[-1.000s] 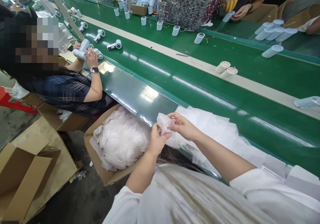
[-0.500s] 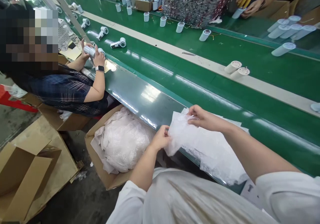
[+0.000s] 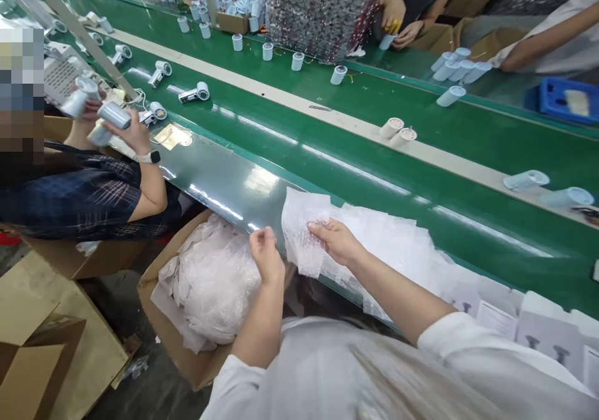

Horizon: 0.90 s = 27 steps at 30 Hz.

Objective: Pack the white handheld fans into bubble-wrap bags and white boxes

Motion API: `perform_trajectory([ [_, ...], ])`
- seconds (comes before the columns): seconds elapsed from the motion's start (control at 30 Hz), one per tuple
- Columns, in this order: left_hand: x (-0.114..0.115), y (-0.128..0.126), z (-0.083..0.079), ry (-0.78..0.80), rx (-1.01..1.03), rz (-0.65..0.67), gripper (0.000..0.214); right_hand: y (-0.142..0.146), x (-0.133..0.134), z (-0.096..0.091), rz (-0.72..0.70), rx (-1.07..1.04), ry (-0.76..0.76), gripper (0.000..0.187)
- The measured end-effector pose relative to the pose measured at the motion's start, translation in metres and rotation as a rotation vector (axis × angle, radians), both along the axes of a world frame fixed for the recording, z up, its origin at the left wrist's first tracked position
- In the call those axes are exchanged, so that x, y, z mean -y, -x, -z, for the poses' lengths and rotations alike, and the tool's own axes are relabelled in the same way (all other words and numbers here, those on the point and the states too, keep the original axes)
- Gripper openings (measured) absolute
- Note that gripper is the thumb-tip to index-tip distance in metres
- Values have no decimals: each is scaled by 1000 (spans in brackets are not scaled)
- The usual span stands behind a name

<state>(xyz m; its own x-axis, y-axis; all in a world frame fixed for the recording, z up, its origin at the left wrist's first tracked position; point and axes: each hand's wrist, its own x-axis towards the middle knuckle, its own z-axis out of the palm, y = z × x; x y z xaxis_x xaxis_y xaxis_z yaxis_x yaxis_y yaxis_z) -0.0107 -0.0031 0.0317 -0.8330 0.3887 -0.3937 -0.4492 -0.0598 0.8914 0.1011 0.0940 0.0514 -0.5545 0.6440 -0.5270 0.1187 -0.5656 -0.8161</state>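
My right hand [image 3: 337,240] pinches a clear bubble-wrap bag [image 3: 303,228] by its upper part and holds it over the near edge of the green conveyor table [image 3: 262,158]. A pile of similar bags [image 3: 393,245] lies on the table just right of that hand. My left hand [image 3: 266,255] hovers a little left of the bag, fingers curled together, with nothing that I can make out in them. Below it stands an open cardboard box [image 3: 163,326] filled with crumpled plastic bags [image 3: 213,279].
A person in a plaid shirt [image 3: 84,189] sits at the left and handles white devices [image 3: 112,115]. More white devices [image 3: 194,92] and white cylinders [image 3: 397,130] lie on the belt. Other people's hands [image 3: 397,24] work at the far side. White printed boxes [image 3: 538,326] sit at the right.
My left hand has let go of the bag and drawn back to the left. My right hand now holds the bag alone. The person at the left has lifted the devices.
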Motion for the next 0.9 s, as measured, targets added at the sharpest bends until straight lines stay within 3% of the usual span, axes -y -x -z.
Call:
perform_trajectory([
  [0.03, 6, 0, -1, 35, -89, 15, 29, 2, 1, 0, 41, -14, 16, 46],
  [0.1, 15, -6, 0, 57, -163, 196, 26, 4, 3, -1, 59, -56, 64, 44],
  [0.17, 16, -16, 3, 17, -64, 358, 31, 7, 9, -3, 40, -109, 119, 45],
  [0.27, 11, -28, 10, -89, 135, 357, 39, 10, 18, -3, 12, -141, 155, 46],
  [0.33, 11, -27, 14, -89, 119, 397, 31, 9, 18, 0, 18, -97, 90, 46],
  [0.43, 15, -12, 23, 84, -111, 514, 22, -1, 5, 17, 83, 77, -182, 48],
  [0.53, 16, 0, 40, 239, -316, 629, 28, -21, -10, 42, 43, 414, -454, 57],
  [0.63, 8, -6, 61, 260, -549, 786, 37, -42, -17, 57, -92, 771, -613, 75],
  [0.7, -2, -18, 74, 226, -699, 956, 35, -49, -15, 55, -122, 908, -788, 81],
  [0.8, -21, -38, 87, 157, -809, 1168, 30, -46, -10, 41, -155, 988, -1180, 65],
  [0.83, -25, -42, 89, 128, -823, 1196, 30, -42, -8, 38, -221, 965, -1279, 54],
  [0.9, -26, -43, 93, 76, -832, 1213, 32, -35, -7, 40, -424, 879, -1337, 40],
])
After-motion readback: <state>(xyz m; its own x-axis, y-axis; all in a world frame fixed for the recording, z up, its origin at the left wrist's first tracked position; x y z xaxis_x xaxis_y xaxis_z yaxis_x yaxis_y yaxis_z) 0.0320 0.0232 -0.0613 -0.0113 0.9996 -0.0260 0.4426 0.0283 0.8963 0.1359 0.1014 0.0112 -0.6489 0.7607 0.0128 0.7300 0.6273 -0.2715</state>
